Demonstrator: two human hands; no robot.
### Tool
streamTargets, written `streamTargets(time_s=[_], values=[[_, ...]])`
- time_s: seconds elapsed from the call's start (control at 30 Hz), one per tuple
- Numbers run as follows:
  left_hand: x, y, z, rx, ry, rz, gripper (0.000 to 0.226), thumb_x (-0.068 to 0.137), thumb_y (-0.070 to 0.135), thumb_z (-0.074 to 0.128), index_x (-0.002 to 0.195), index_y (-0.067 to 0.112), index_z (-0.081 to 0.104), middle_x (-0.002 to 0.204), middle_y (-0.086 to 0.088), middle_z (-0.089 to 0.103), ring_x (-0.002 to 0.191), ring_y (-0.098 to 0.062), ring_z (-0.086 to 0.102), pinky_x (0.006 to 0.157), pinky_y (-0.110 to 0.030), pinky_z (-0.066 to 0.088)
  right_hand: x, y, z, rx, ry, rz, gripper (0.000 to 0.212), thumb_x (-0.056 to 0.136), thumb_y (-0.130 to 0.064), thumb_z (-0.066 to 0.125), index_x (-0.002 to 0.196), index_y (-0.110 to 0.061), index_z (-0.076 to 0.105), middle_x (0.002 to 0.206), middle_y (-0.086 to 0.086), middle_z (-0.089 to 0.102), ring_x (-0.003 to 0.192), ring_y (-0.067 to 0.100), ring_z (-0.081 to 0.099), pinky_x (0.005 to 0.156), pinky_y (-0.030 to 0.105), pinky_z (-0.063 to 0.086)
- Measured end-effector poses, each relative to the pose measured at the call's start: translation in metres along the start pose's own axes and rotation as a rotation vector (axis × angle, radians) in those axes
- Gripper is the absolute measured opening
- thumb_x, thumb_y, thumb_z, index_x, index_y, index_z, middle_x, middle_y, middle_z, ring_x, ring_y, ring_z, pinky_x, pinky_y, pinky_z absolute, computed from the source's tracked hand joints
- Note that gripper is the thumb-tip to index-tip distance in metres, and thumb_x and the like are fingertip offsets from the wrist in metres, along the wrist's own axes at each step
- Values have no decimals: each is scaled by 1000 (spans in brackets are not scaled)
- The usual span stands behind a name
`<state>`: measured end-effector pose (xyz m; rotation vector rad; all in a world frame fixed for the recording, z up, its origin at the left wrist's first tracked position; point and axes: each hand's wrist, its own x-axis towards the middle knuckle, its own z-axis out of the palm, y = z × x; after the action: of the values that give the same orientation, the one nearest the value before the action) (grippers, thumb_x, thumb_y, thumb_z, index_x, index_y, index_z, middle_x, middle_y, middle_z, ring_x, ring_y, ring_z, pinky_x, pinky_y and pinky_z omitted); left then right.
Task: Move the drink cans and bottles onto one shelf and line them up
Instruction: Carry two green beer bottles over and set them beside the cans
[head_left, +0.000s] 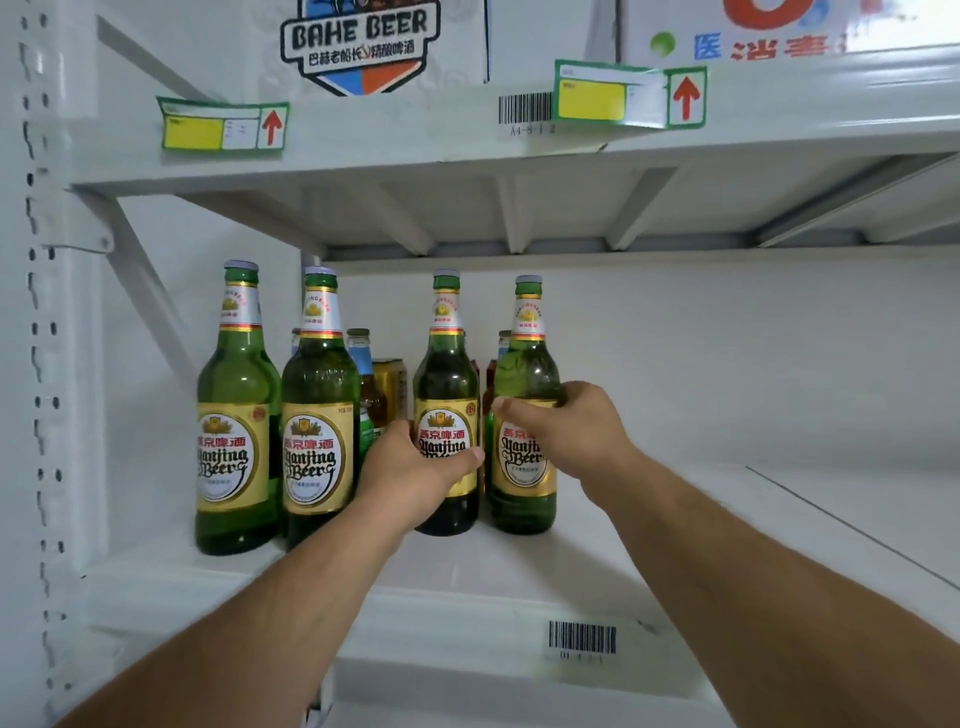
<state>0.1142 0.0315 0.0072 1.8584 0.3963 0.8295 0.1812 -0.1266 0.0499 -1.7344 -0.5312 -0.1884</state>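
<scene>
Each hand holds one green bottle on the shelf (571, 561), left hand (415, 467) round the third bottle (447, 374), right hand (566, 426) round the fourth bottle (524, 364), likely to line them up.

Four green Yanjing beer bottles stood upright along the white shelf (649, 545). My left hand (415, 470) gripped the third bottle (447, 384) across its gold label, while my right hand (566, 423) gripped the fourth bottle (524, 374) just beside it. The first bottle (236, 415) and second bottle (319, 415) stood to the left, nearly touching. A gold can (389, 384) and smaller bottles showed behind them.
</scene>
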Motion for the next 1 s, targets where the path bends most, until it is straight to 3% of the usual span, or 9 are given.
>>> streamTargets(time_s=[0.37, 0.47, 0.7, 1.0], values=[[-27, 25, 23, -38, -166, 78, 58, 68, 39, 92, 117, 27, 64, 106, 7, 72, 99, -17, 68, 93, -43, 57, -28, -12, -66, 47, 220, -27, 36, 75, -39, 86, 97, -19, 66, 92, 1, 75, 82, 19, 74, 74, 36, 60], [-44, 38, 41, -72, -248, 96, 52, 73, 34, 90, 115, 27, 62, 105, 8, 69, 99, -17, 65, 85, -36, 51, -41, -12, -94, 34, 284, -20, 39, 74, -40, 86, 99, -18, 67, 92, 1, 75, 81, 19, 74, 75, 37, 60], [-92, 82, 103, -89, -347, 150, 57, 72, 37, 91, 118, 22, 62, 108, 3, 70, 98, -19, 67, 80, -35, 53, -80, -8, -178, -23, 397, -9, 40, 73, -42, 86, 100, -18, 68, 91, 0, 76, 81, 20, 75, 80, 42, 61], [-184, 155, 198, -85, -453, 230, 63, 71, 37, 92, 122, 21, 61, 112, 2, 70, 102, -20, 67, 87, -36, 56, -135, -5, -320, -126, 518, -14, 39, 73, -45, 85, 98, -20, 69, 88, -2, 76, 80, 18, 75, 79, 43, 62]])
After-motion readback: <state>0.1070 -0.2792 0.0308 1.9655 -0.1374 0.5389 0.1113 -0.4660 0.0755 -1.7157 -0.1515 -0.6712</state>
